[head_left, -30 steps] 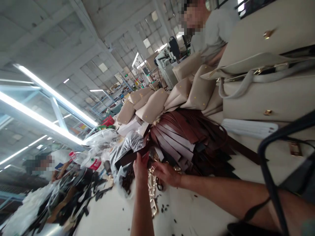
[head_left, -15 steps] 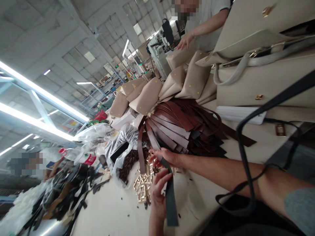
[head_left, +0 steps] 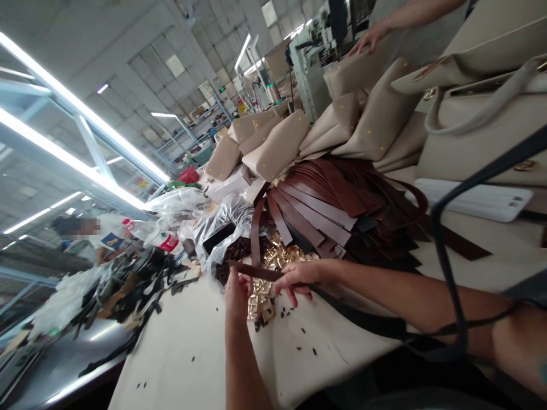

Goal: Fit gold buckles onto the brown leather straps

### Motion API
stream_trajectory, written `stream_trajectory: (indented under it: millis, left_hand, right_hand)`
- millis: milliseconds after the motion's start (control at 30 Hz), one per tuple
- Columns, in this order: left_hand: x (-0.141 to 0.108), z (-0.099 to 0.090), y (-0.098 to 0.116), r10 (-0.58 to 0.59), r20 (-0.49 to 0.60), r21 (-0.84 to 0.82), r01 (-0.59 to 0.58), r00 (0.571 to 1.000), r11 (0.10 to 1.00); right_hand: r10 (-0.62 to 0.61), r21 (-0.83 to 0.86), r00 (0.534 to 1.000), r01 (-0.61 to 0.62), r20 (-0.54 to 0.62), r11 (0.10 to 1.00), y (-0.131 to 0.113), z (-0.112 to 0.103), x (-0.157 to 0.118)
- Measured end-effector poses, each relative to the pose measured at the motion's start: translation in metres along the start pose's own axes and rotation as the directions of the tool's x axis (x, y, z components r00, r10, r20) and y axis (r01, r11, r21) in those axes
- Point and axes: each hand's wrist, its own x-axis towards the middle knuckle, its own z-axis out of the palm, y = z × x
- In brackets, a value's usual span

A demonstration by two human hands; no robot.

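Observation:
A dark brown leather strap (head_left: pixel 260 272) is stretched nearly level between my two hands. My left hand (head_left: pixel 237 287) is closed on its left end, thumb on top. My right hand (head_left: pixel 299 277) pinches it farther right, with some fingers hanging loose. The dark underside of a strap trails away below my right forearm. Beneath and behind my hands lies a heap of gold metal buckles (head_left: pixel 261 302). Just behind, a large fanned bundle of brown straps (head_left: pixel 329 199) covers the table. A clear plastic bag (head_left: pixel 233 213) spills small dark brown pieces (head_left: pixel 241 250) near my left hand.
Beige handbags (head_left: pixel 277 145) stand in a row at the back, with more on the right. A co-worker's hand (head_left: pixel 370 40) rests on one near a sewing machine (head_left: pixel 314 74). Leather scraps (head_left: pixel 128 296) and a plastic bottle (head_left: pixel 166 242) lie left. A black cord (head_left: pixel 444 267) hangs at right.
My left hand has moved left and up to the strap's end. The strap, which hung down from my right hand, is now held across between both hands. The view has shifted right.

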Motion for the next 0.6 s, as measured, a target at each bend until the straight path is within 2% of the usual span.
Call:
stream_trajectory:
  millis: [133,333,400,500,600]
  left_hand:
    - [0.001,-0.020,0.000,-0.025,0.047,-0.063,0.028,0.999,0.998]
    - [0.001,-0.040,0.006,0.023,-0.035,-0.161,-0.028,0.999,0.987]
    - [0.001,-0.042,0.006,0.031,-0.010,-0.098,-0.032,0.999,0.995]
    - [0.006,-0.042,0.002,0.011,-0.024,0.120,-0.008,1.000,0.993]
    - [0.010,-0.041,-0.002,0.008,-0.020,0.139,-0.005,1.000,0.990]
  right_hand:
    - [0.005,-0.309,0.997,-0.027,-0.072,0.951,0.003,0.010,0.002]
    - [0.004,-0.502,0.988,-0.083,-0.156,0.861,0.006,0.019,0.004]
    - [-0.039,-0.581,0.985,-0.068,-0.170,0.811,0.015,0.017,0.008]
    - [-0.044,-0.665,0.976,-0.111,-0.212,0.739,0.035,0.002,0.022]
    - [-0.191,-0.739,0.956,-0.039,-0.224,0.673,0.059,-0.015,0.038]
